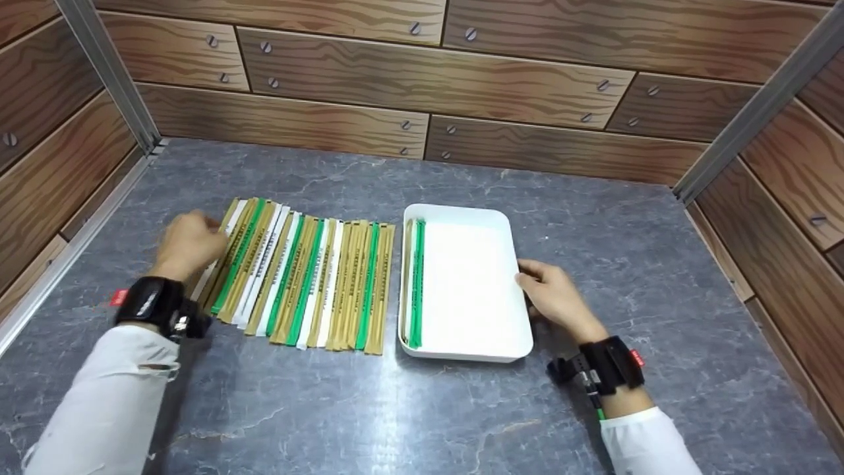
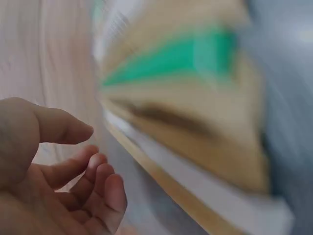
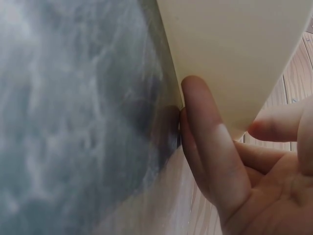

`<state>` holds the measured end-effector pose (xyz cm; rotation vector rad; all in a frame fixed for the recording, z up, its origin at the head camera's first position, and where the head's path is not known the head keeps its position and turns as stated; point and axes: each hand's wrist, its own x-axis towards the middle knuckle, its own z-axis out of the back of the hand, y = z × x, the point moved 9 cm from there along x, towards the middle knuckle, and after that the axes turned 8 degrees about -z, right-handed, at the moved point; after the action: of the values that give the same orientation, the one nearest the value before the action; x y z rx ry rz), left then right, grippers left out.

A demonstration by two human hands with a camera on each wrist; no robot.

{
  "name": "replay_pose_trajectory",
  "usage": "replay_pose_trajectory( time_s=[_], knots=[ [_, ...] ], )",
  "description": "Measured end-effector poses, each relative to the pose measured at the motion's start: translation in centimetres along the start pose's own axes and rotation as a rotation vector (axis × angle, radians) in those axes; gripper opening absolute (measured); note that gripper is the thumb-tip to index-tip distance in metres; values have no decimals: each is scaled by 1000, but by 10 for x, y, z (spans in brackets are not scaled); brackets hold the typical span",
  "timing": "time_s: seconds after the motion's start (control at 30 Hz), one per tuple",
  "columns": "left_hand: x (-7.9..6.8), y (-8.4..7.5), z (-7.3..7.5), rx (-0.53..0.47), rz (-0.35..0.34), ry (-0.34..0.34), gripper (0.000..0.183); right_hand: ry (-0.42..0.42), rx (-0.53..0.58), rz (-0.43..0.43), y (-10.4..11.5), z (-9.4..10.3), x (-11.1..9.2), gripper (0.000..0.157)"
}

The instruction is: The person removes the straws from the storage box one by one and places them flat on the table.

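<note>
Long slim printed stick packets (image 1: 323, 284) in gold, green and white lie side by side in a row. At the row's left end is my left hand (image 1: 191, 244); its fingers are loosely bent, and nothing shows between thumb and fingertips in the left wrist view (image 2: 73, 181). A white rectangular box (image 1: 471, 284) stands right of the row. Inside, along its left wall, lie a few packets, with a green packet (image 1: 417, 284) on the inner side. My right hand (image 1: 557, 293) touches the box's right wall with fairly straight fingers; the right wrist view shows the fingertips against its outside (image 3: 215, 152).
The grey marbled tabletop (image 1: 316, 409) carries the row and the box. Wood-patterned panels (image 1: 395, 72) enclose the back and both sides, with metal posts (image 1: 758, 99) at the corners. Black camera straps (image 1: 155, 303) sit on both wrists.
</note>
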<state>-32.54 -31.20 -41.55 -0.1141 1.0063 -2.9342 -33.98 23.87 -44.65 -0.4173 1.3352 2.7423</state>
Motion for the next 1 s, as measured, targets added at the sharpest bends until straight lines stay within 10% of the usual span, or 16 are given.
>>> replay_pose_trajectory(
  time_s=[0.33, 0.53, 0.8, 1.0],
  knots=[
    [13, -177, -60, -152, -247, 38, 39, -14, 18, 5, -1, 0, 0, 50],
    [19, -260, -117, 6, -304, 126, 35, -12, 22, 15, 2, 0, -1, 50],
    [15, -297, -191, 510, -250, 341, 25, 18, 57, 14, 2, -1, -2, 51],
    [14, -292, -214, 568, -205, 372, 28, 23, 70, 15, 3, -1, -3, 51]
  ],
)
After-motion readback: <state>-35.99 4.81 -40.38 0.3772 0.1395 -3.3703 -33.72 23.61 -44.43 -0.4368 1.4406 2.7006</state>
